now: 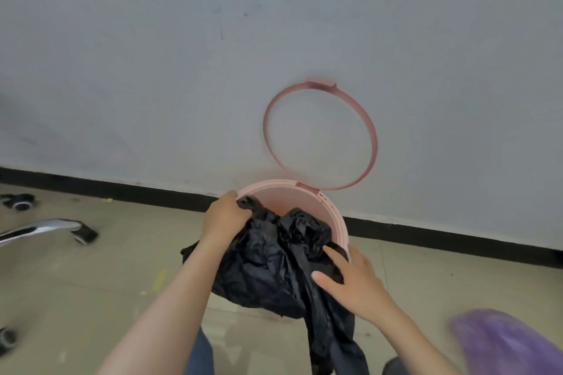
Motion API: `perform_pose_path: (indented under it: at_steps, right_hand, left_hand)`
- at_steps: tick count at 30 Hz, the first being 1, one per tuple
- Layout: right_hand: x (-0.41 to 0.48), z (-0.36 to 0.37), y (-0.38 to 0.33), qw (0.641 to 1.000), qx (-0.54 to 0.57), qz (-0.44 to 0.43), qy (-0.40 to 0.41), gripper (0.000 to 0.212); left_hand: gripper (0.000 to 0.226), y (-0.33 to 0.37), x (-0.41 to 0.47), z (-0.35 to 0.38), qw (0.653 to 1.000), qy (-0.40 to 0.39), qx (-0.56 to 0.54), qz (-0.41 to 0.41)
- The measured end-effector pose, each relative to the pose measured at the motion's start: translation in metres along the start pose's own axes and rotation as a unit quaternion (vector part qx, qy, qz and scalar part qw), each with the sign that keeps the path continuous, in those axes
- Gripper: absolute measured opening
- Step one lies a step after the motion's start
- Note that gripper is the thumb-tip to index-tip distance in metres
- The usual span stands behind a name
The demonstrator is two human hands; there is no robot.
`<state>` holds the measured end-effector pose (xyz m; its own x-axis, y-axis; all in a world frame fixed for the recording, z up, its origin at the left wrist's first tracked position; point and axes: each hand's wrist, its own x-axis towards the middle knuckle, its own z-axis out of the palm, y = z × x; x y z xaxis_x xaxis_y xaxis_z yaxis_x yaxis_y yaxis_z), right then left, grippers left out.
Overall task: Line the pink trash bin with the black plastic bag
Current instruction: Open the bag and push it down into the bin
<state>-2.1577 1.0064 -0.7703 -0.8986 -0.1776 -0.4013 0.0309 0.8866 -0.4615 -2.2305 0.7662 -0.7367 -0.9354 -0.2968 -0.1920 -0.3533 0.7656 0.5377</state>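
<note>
At the far left a chromed metal chair-base leg (39, 230) with black castors lies over the beige tiled floor (91, 277). Moving right, the person's left hand (224, 216) is closed on a bunched edge of the crumpled black plastic bag (268, 265), holding it at the near-left rim of the round pink plastic trash bin (307, 195). The bin stands on the floor against the grey wall (182, 55), just above a black skirting strip (426, 237). Its pink hinged ring (370, 137) is flipped up and leans against the wall. The bag's bulk sits partly inside the bin's mouth and partly spills over the near side, a long tail hanging down. The right hand (356, 280) rests on the bag with fingers spread, gripping nothing. A blurred purple object (502, 341) fills the lower right corner.
</note>
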Motion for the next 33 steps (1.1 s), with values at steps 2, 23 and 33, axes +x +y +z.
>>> perform_pose_path:
  at_steps: [2, 23, 33]
  right_hand:
    - [-0.020, 0.009, 0.002, 0.998, 0.056, 0.007, -0.038, 0.083]
    - [0.036, 0.025, -0.030, 0.991, -0.047, -0.094, 0.085, 0.050]
    - [-0.023, 0.019, -0.022, 0.971, -0.174, -0.131, -0.098, 0.064]
  left_hand:
    - [0.059, -0.001, 0.004, 0.010, 0.995, 0.023, 0.095, 0.016]
    - [0.097, -0.066, -0.060, 0.038, 0.970, -0.221, -0.016, -0.099]
    - [0.122, -0.069, -0.104, -0.005, 0.931, -0.140, -0.305, -0.142]
